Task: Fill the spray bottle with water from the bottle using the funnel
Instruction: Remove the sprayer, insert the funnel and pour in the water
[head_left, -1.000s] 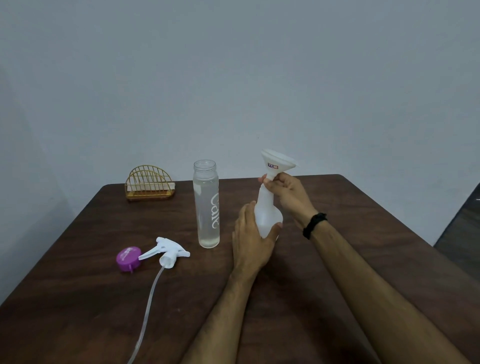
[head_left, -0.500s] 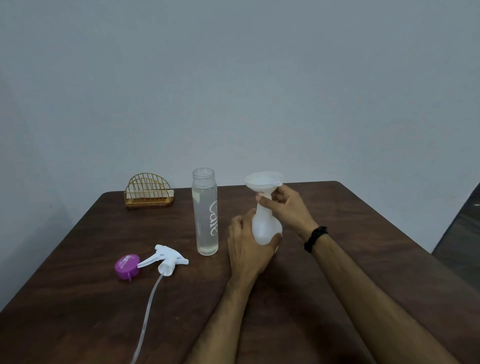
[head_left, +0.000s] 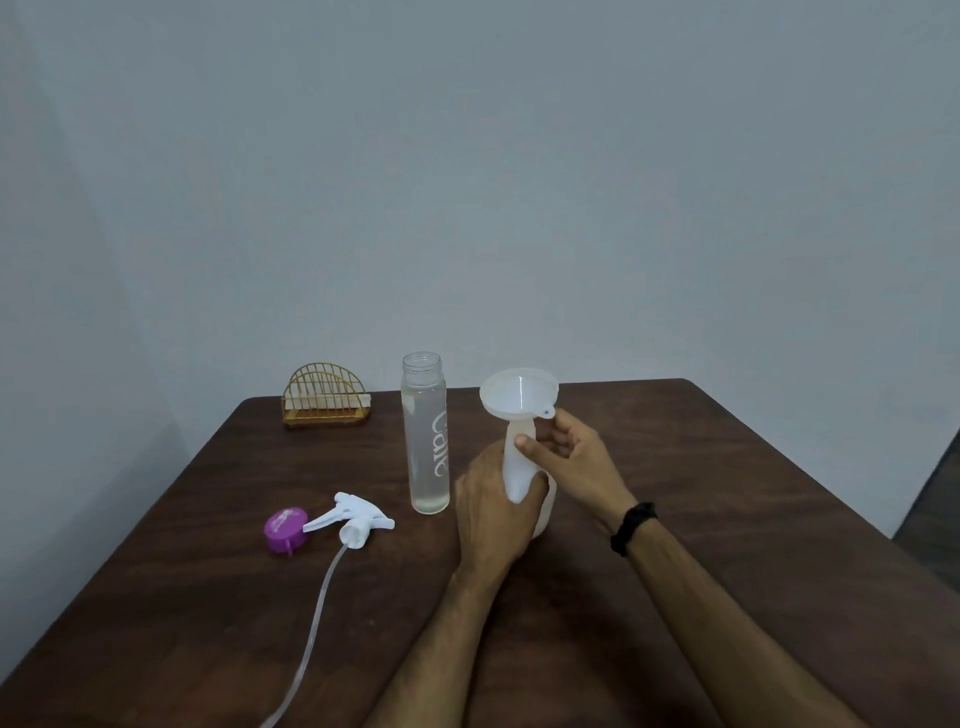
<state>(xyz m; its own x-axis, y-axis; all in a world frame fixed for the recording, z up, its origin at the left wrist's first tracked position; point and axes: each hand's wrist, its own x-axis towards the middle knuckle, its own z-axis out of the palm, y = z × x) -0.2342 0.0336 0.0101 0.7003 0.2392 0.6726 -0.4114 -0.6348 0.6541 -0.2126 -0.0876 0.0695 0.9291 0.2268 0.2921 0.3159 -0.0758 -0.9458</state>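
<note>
Spray bottle (head_left: 519, 470): white, translucent, trigger head removed, standing upright on the dark wooden table (head_left: 727, 467) near its middle, just right of the water bottle. Funnel (head_left: 518, 393): white, wide mouth upward, a small tab with a hole at its right rim, its stem seated in the spray bottle's neck; the joint itself is hidden behind the fingers. Left hand (head_left: 496, 506): wrapped round the lower body of the spray bottle, thumb across the front, fingers curled behind it, holding it. Right hand (head_left: 569, 457): at the neck of the spray bottle just under the funnel, thumb pressed on the front of the neck, fingers curled loosely behind; a black band (head_left: 632, 527) on the wrist. Water bottle (head_left: 426, 434): clear, tall, cylindrical, uncapped, upright, filled with clear liquid almost to the shoulder, white lettering down its side; apart from the left hand. Trigger sprayer (head_left: 358, 522): white, lying on its side left of the water bottle, its clear dip tube (head_left: 317, 618) running toward the near edge of the table. Purple cap (head_left: 284, 529): round, touching the sprayer's nozzle end on the left. Gold wire holder (head_left: 326, 397): arched, at the far left edge of the table, by the grey wall (head_left: 467, 182).
</note>
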